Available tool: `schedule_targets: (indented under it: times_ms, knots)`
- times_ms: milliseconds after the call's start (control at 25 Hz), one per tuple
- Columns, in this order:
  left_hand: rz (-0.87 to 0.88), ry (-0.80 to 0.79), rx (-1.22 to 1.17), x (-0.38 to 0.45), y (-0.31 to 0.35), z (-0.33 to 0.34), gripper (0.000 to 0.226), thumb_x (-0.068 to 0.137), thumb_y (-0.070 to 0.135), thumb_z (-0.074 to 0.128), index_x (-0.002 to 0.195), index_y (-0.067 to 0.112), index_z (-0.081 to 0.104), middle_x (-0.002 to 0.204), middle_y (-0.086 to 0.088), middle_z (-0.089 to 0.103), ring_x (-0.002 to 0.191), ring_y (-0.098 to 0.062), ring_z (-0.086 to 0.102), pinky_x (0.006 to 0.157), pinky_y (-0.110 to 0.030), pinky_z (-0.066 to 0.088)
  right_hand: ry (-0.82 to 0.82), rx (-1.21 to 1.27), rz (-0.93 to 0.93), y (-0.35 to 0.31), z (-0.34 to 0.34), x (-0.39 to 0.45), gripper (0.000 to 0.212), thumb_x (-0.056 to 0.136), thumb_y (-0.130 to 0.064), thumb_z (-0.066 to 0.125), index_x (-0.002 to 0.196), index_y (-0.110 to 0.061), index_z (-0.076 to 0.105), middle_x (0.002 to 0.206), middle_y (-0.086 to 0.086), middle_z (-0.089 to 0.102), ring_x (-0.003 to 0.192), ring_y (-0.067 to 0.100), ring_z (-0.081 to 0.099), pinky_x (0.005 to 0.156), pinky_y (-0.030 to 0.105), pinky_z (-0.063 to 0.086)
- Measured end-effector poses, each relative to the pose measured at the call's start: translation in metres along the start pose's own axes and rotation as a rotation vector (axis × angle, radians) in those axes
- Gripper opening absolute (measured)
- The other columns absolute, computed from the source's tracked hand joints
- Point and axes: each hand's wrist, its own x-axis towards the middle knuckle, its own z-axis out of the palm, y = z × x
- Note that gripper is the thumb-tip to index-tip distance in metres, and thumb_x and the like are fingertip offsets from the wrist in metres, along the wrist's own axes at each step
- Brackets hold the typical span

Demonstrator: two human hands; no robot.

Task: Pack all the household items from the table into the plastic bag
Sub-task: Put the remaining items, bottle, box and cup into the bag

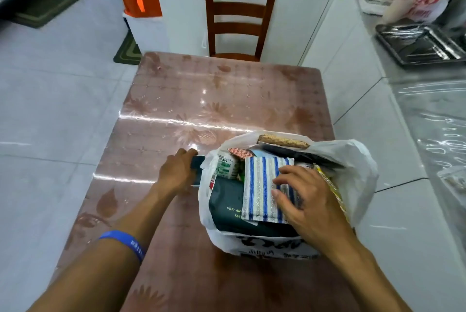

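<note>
- The white plastic bag [358, 160] stands near the table's [201, 89] right front corner, mouth open and stuffed nearly to the rim.
- On top lies a blue-and-white striped cloth [262, 185], over a dark green facial tissue pack [227, 205]; a small green-and-white box [227, 166] sits at the left side and a tan scouring pad [282, 140] pokes up at the far rim.
- Our right hand [307, 200] lies on the striped cloth, fingers [285, 178] nearly straight and slightly spread, pressing it down rather than pinching it.
- Our left hand [176, 170] is just outside the bag's left wall, fingers curled round a dark flat item [197, 162]; we cannot tell what it is, since the hand and bag hide most of it.
- We judge the bag film thin, slippery and easy to tear on box corners; the load looks light but bulky, so the walls will sag unless held up.
- The cloth is soft and will fold under a push; the tissue pack is squashy and gives room.
- The dark item looks stiff; holding it by its near end and sliding it down along the left wall seems best.
- A blue wristband [123, 243] circles our left forearm.
- Beyond the table stands a wooden chair [240, 14].
</note>
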Motion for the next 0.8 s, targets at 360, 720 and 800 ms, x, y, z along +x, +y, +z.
schedule_targets:
  times_ms: [360,720,800]
  knots:
    - [-0.062,0.721,-0.557,-0.107,0.041,-0.139,0.030,0.091,0.010,0.055,0.112,0.023,0.072,0.104,0.003,0.072,0.097,-0.018,0.066,0.078,-0.028,0.053,0.137,0.700,0.151,-0.030,-0.044,0.017,0.015,0.091,-0.019,0.065,0.106,-0.022,0.067,0.104,-0.006,0.072,0.095,0.012,0.069,0.080,0.031,0.057]
    - [0.415,0.318,-0.544,-0.139,0.129,-0.134,0.055,0.087,0.019,0.070,0.138,0.032,0.052,0.150,0.008,0.043,0.139,-0.010,0.037,0.108,-0.023,0.040,-0.369,1.474,0.583,-0.031,-0.043,0.060,0.041,0.076,-0.045,0.071,0.108,-0.020,0.065,0.090,0.009,0.068,0.079,0.022,0.066,0.068,0.042,0.058]
    - [0.090,0.217,-0.434,-0.139,0.121,-0.117,0.082,0.080,0.037,0.076,0.149,0.032,0.032,0.158,0.002,0.029,0.144,-0.019,0.028,0.112,-0.039,0.033,-0.199,1.494,0.573,-0.012,-0.048,0.056,0.042,0.074,-0.035,0.077,0.111,-0.019,0.064,0.098,0.011,0.068,0.086,0.022,0.066,0.076,0.046,0.058]
